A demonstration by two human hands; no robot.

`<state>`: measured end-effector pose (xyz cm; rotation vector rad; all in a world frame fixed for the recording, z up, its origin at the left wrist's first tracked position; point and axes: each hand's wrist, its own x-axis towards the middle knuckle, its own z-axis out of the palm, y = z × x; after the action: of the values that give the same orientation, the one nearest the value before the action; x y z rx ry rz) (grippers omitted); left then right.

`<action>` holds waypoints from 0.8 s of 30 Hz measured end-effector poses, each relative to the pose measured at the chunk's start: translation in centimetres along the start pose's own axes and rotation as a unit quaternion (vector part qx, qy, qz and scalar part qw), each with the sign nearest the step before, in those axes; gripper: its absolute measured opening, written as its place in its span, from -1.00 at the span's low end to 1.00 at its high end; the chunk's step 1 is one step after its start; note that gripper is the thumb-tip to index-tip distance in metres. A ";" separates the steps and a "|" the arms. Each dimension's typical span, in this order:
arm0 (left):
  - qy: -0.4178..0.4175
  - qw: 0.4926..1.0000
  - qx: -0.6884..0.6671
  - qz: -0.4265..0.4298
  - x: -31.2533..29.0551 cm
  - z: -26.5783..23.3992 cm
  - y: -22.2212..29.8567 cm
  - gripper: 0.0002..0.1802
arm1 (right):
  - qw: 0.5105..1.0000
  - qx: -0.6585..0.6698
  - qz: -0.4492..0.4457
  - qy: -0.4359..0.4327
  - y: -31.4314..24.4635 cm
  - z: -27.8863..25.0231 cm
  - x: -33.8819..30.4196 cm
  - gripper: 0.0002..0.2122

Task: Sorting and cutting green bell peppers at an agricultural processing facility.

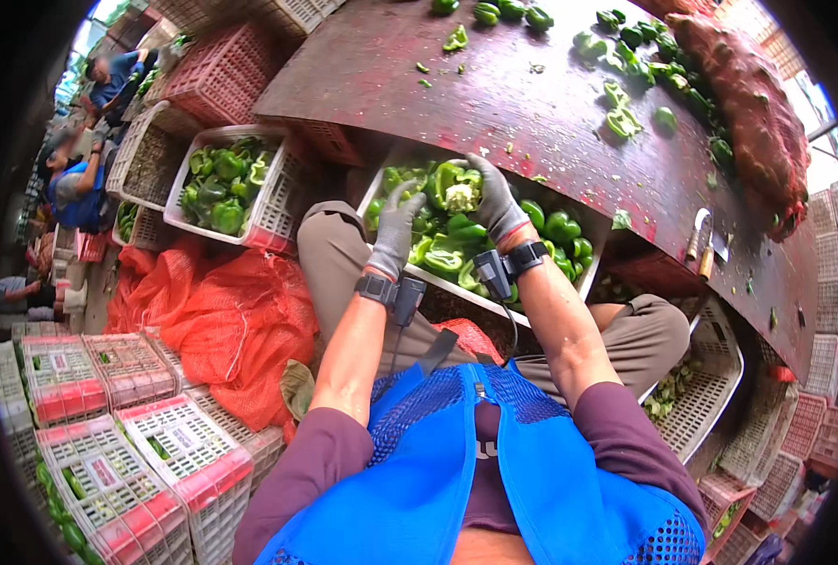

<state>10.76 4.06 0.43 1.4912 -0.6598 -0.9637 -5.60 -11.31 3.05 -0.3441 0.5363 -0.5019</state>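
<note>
My right hand, in a grey glove, is closed around an opened green bell pepper. The pepper's cut side faces up, showing its pale core and seeds. Close to its left is my left hand, also gloved in grey, with its fingers apart and nothing visible in them. Both hands are over a white crate of green peppers, some whole and some cut open. The crate sits between my bent legs, partly beneath the edge of a dark red-brown table.
Knives lie near the table's right edge. Loose peppers and a full red mesh sack are on the table. At left are another pepper crate, orange mesh bags and lidded crates. Scraps fill a crate at right. Two people work far left.
</note>
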 end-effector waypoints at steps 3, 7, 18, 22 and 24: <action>0.094 0.925 0.283 0.236 0.9 2.8 -0.8 -0.41 | 0.998 -0.054 0.017 0.023 -0.4 -1.3 -0.9 -0.57; 0.037 0.902 0.303 0.305 1.1 4.2 -0.7 -0.35 | 0.998 -0.041 0.010 0.055 -0.7 -2.4 -2.3 -0.59; 0.002 0.998 -0.026 0.065 -2.4 8.9 1.3 -0.82 | 0.850 -0.401 -0.201 0.276 1.1 -3.6 0.7 -0.38; 0.124 0.973 -0.185 -0.063 -1.9 10.1 1.8 -0.84 | 0.872 -0.283 -0.229 0.328 2.6 -4.0 -1.0 -0.42; 0.163 0.974 -0.158 0.021 -1.5 10.6 2.1 -0.82 | 0.779 -0.437 -0.276 0.354 2.0 -4.8 -2.5 -0.45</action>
<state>1.19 -0.43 3.00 1.3040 -0.2827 -0.7284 -9.42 -9.15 -0.75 -1.2621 1.4343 -0.9485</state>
